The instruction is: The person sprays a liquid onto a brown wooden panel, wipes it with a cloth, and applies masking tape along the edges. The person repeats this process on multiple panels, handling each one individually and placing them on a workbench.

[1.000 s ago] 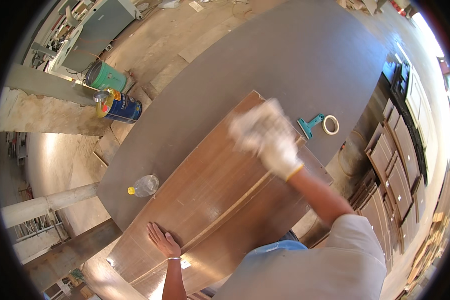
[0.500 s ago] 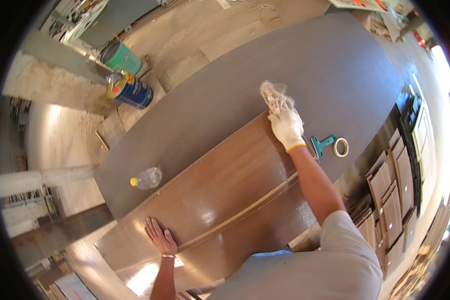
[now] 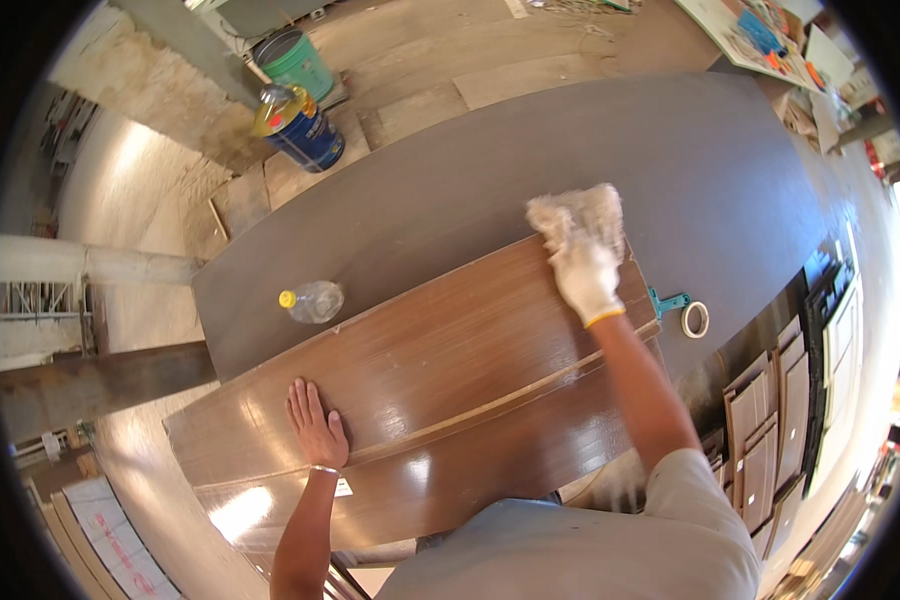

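A long brown wood-grain panel lies aslant, with a pale strip running lengthwise along it. My left hand rests flat on its near left part, bare, fingers stretched out, a bracelet at the wrist. At the far right end, my right hand, in a white knit glove, is closed on a fluffy beige rag. The rag overhangs the panel's end and looks slightly blurred. Beside that end lie a teal scraper, partly hidden, and a roll of tape.
Under the panel is a large dark grey board. A clear plastic bottle with a yellow cap lies on it. A green bucket and a blue can stand beyond. Brown panels lean at the right.
The rag has spread wider, and my right hand has shifted toward the panel's right end corner. My left hand stays flat on the panel. The whole view has turned slightly.
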A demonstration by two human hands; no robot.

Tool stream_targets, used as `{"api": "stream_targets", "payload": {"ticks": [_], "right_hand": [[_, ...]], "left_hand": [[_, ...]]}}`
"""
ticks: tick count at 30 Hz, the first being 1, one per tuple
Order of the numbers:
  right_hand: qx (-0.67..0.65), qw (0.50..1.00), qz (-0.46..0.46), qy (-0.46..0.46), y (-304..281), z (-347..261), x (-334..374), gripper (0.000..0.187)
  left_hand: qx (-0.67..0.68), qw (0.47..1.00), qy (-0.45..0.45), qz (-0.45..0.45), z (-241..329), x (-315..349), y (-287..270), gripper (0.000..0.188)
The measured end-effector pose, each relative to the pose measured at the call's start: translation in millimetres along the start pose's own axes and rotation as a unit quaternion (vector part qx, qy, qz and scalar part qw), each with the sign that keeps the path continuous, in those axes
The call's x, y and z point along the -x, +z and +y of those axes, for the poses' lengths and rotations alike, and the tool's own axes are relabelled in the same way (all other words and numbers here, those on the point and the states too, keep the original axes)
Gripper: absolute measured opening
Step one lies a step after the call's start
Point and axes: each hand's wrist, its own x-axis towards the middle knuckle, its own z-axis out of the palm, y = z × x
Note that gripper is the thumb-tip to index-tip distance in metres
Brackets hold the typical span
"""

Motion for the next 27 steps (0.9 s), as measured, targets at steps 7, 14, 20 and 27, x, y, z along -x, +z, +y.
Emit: {"api": "stream_targets", "payload": {"ticks": [7,14,20,27], "right_hand": [[-0.521,0.777,-0.192,0.295,240,108,125,0.041],[0.394,0.913,0.089,-0.048,108,-73,16,0.030],[0.474,0.859,-0.055,-0.186,278,75,134,0.038],[-0.011,0.987,-0.155,0.031,213,76,116,0.056]], "left_hand": [[0.026,0.999,0.023,0.017,1,-1,-4,0.065],[0.023,1.000,0.003,-0.004,-3,1,-1,0.065],[0.081,0.992,0.063,0.076,-27,6,15,0.065],[0.147,0.987,0.002,0.072,-20,11,9,0.072]]}}
